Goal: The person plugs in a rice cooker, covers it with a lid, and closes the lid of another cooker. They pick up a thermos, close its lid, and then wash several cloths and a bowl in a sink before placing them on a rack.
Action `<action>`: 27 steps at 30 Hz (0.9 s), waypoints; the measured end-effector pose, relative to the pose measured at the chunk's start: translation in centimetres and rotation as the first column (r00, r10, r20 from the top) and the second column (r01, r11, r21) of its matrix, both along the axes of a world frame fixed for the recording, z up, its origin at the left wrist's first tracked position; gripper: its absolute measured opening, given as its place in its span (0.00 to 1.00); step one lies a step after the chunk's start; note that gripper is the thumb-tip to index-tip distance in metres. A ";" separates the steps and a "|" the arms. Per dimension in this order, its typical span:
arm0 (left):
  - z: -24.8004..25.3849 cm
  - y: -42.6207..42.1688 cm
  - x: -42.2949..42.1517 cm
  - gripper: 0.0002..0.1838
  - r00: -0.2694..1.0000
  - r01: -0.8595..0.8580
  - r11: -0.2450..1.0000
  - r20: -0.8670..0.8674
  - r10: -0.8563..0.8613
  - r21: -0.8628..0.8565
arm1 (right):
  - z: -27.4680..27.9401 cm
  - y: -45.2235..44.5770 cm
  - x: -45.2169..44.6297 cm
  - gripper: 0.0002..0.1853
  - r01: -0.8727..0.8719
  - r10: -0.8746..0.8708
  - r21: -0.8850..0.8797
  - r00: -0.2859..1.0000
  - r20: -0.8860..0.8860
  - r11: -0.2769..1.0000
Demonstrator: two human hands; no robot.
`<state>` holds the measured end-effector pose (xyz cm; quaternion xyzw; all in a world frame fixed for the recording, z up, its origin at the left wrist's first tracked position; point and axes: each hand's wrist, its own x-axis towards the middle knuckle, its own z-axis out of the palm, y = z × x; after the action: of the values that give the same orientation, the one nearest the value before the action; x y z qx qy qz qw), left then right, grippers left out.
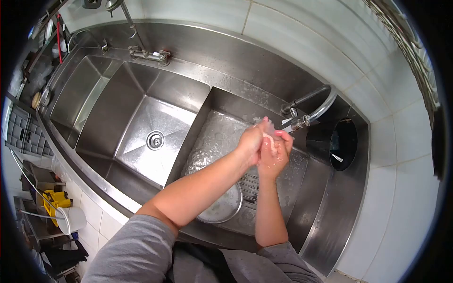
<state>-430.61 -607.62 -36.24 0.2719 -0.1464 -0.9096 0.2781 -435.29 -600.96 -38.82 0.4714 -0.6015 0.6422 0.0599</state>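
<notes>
Both my hands meet under the running tap over the right-hand sink basin. My left hand reaches in from the left, its fingers curled against the other hand. My right hand is bent upward, fingers curled and wet. Between them shows a pale, pinkish-white patch; whether it is foam, water or a small item I cannot make out. Water splashes over the fingertips. Below my forearms, a round metal-rimmed vessel sits in the basin beside a ribbed rack, partly hidden.
A black bucket stands at the basin's right end. Left of the divider lies a middle basin with a drain. A second tap is mounted behind it. A white bucket and yellow item are at lower left.
</notes>
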 end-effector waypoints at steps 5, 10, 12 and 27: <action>-1.5 1.0 -0.6 0.21 0.953 -0.153 0.988 -0.265 0.150 0.010 | 0.3 -1.0 -0.4 0.05 0.099 -0.047 -0.146 0.945 0.325 0.984; -1.4 1.6 0.8 0.27 0.976 -0.177 0.803 -0.204 0.070 -0.569 | 1.8 -0.9 -1.1 0.25 -0.260 0.432 -0.345 0.545 0.719 0.902; -1.5 2.4 1.1 0.30 0.958 -0.197 0.735 0.033 0.285 -0.649 | 1.6 -0.7 -1.4 0.27 -0.348 0.470 -0.327 0.507 0.722 0.878; -3.8 0.0 4.2 0.12 0.630 0.761 0.349 0.498 -0.596 -0.547 | 1.6 -1.3 -3.9 0.26 -0.770 0.415 0.297 0.576 0.704 0.565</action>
<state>-426.44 -607.60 -40.05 0.1484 -0.6166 -0.7706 -0.0622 -439.20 -602.21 -37.25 0.4365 -0.5467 0.5135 -0.4969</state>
